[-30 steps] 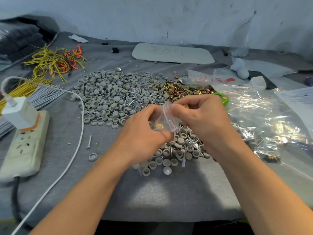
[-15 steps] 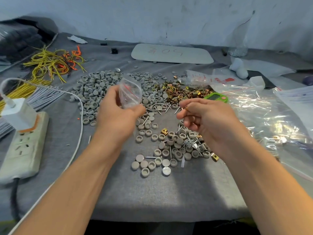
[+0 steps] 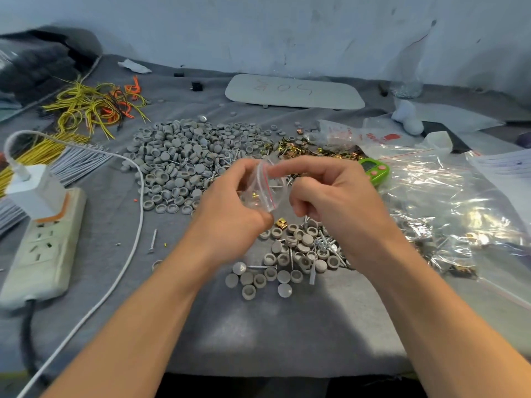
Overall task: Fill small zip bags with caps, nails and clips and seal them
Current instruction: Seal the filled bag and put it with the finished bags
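Clear plastic zip bag point(image 3: 263, 191) w/ a red strip is mid-frame, held btwn both hands above the grey cloth point(image 3: 258, 340). Left hand point(image 3: 230, 214) grips the bag's left side, fingers curled round it. Right hand point(image 3: 336, 202) pinches the top edge w/ thumb + forefinger, other fingers tucked in. Something gold shows inside the bag, can't tell what else. Just below the hands: small heap of grey caps point(image 3: 287, 259) mixed w/ nails point(image 3: 324, 245), plus one gold clip point(image 3: 281, 223) beside the left hand. Bigger cap pile point(image 3: 184, 156) upper left of centre, clips pile point(image 3: 298, 147) behind the hands. Green timer point(image 3: 375, 170) right of them, crinkly big bags point(image 3: 445, 202) on the right, power strip point(image 3: 43, 248) far left, yellow wires point(image 3: 92, 107) upper left.
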`<control>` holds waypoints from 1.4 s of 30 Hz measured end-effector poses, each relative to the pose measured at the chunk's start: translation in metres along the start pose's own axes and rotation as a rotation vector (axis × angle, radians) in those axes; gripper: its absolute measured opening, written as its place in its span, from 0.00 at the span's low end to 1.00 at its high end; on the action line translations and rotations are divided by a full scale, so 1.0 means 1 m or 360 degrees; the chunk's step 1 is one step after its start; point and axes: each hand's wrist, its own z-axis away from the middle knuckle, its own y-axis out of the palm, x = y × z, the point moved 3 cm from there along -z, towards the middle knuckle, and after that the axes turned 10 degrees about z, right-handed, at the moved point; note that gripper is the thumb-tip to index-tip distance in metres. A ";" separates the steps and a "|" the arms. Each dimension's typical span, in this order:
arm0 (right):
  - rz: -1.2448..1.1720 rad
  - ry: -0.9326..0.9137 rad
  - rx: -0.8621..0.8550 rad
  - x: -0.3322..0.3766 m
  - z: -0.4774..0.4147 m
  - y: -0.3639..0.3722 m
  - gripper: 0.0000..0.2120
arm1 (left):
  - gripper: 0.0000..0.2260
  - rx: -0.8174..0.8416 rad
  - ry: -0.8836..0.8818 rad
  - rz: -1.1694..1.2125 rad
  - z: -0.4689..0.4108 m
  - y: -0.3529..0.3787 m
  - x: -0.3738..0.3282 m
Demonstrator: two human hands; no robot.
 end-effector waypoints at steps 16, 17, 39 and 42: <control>0.0184 -0.0007 -0.0204 0.000 -0.001 -0.004 0.08 | 0.25 0.0109 0.0064 -0.0179 0.002 0.013 0.002; 0.0097 0.0023 -0.0262 0.000 -0.002 -0.008 0.09 | 0.24 0.0114 0.0059 -0.0141 0.002 0.013 0.002; 0.1551 0.0019 0.0316 -0.051 -0.010 0.003 0.11 | 0.20 -0.0124 -0.0134 0.0383 -0.010 -0.012 0.004; 0.1621 0.0042 0.0283 -0.049 -0.012 0.010 0.12 | 0.22 -0.0202 -0.0059 0.0037 -0.008 -0.013 0.005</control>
